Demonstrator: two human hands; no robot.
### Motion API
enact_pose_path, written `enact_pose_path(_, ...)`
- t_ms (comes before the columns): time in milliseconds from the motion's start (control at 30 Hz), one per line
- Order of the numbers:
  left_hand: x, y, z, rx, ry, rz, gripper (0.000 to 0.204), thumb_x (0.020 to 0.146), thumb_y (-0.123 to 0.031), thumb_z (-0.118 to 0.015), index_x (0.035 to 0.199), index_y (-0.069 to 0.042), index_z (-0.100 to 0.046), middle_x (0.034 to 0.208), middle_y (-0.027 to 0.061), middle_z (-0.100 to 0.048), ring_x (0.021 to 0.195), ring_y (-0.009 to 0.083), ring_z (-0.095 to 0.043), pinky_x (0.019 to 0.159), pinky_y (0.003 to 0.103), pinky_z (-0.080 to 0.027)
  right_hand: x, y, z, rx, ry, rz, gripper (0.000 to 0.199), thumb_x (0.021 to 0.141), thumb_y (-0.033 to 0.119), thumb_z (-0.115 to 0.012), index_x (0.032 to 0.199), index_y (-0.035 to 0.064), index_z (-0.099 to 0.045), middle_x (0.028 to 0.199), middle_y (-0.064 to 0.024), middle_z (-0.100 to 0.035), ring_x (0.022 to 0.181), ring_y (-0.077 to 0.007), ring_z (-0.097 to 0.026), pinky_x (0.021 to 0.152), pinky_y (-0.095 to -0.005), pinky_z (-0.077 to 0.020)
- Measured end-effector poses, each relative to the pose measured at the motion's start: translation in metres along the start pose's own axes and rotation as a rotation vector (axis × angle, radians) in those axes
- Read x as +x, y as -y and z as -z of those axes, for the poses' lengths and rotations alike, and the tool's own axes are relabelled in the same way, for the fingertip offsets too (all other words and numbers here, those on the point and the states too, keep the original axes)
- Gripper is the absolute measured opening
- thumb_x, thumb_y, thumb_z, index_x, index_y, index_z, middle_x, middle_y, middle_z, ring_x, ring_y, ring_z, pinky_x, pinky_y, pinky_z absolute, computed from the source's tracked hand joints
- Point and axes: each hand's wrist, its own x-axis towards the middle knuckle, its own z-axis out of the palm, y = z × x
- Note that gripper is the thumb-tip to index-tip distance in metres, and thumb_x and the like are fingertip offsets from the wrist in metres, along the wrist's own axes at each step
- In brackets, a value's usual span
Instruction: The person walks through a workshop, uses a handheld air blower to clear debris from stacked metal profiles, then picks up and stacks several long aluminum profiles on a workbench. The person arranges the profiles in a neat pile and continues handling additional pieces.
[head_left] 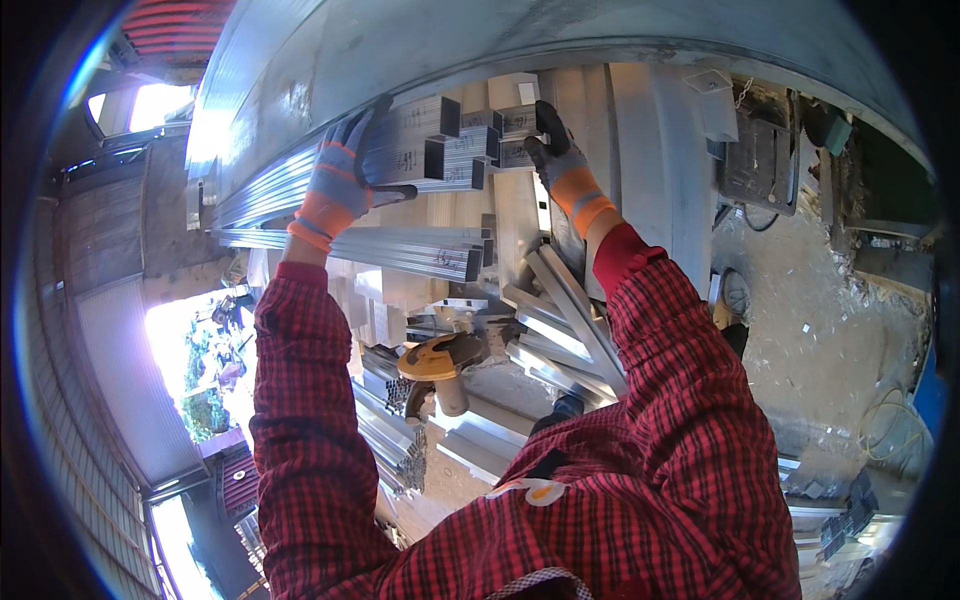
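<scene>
Several long silver metal profiles (455, 160) lie in a stack in front of me, their cut ends facing right and carrying dark handwritten marks. My left hand (340, 185), in an orange and grey glove with dark fingertips, rests on the stack's left part. Its fingers stretch over the bars, and the thumb stands apart along the near side. My right hand (570, 170), gloved alike, is at the right ends of the bars, thumb and fingers apart against them. A separate bundle of thin profiles (440, 255) lies nearer to me, below the stack.
A large grey metal surface (560, 45) arches across the far side. Below the stack are a yellow cut-off saw or grinder-like tool (435, 360), loose metal bars (570, 320) and bundled tubes (395, 430). On the right, the concrete floor (800, 300) carries scattered chips and a yellowish cable (890, 425).
</scene>
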Motion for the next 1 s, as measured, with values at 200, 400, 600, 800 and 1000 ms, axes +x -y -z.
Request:
enact_pose_path(200,-0.005,0.008,-0.006,0.073,0.041,0.012,0.109,0.056,-0.053,-0.087,0.142,-0.006,-0.039,0.128,0.0198,-0.051,0.114,0.0378,-0.050,0.098,0.043,-0.041,-0.004,0.002,-0.002,0.055,-0.013,0.033,0.055,0.091,0.010,-0.059,0.142,0.0090,-0.040,0.130,-0.0198,-0.055,0.120,-0.0344,-0.053,0.100,-0.0392,-0.0416)
enact_pose_path(400,-0.001,-0.001,-0.002,0.051,0.063,0.036,0.109,0.055,-0.035,-0.092,0.144,-0.005,-0.037,0.137,0.0196,-0.048,0.122,0.0386,-0.049,0.104,0.043,-0.041,-0.003,0.005,-0.001,-0.060,-0.017,0.072,0.054,0.090,0.011,-0.060,0.141,0.0098,-0.042,0.130,-0.0199,-0.055,0.118,-0.0357,-0.054,0.099,-0.0394,-0.0421)
enact_pose_path(600,0.001,-0.001,-0.003,0.071,-0.002,-0.046,0.109,0.058,-0.049,-0.088,0.145,-0.011,-0.036,0.131,0.0187,-0.050,0.118,0.0383,-0.048,0.100,0.045,-0.040,-0.002,0.002,0.003,-0.101,0.016,0.044,0.055,0.095,0.013,-0.058,0.146,0.0123,-0.038,0.136,-0.0135,-0.052,0.123,-0.0243,-0.049,0.103,-0.0327,-0.0366)
enact_pose_path(800,-0.004,0.002,-0.002,0.058,0.064,0.029,0.110,0.057,-0.042,-0.090,0.145,-0.007,-0.035,0.136,0.0197,-0.047,0.122,0.0387,-0.047,0.104,0.045,-0.039,-0.007,0.012,0.002,-0.027,0.042,-0.013,0.055,0.095,0.013,-0.058,0.146,0.0127,-0.038,0.135,-0.0147,-0.053,0.120,-0.0254,-0.051,0.102,-0.0336,-0.0382)
enact_pose_path(1000,-0.002,0.008,-0.006,0.071,0.038,-0.007,0.112,0.056,-0.048,-0.088,0.145,-0.006,-0.035,0.130,0.0205,-0.052,0.116,0.0391,-0.050,0.099,0.046,-0.041,-0.004,0.023,0.006,-0.109,0.017,-0.040,0.056,0.093,0.017,-0.060,0.145,0.0139,-0.038,0.133,-0.0196,-0.054,0.120,-0.0334,-0.052,0.101,-0.0374,-0.0402)
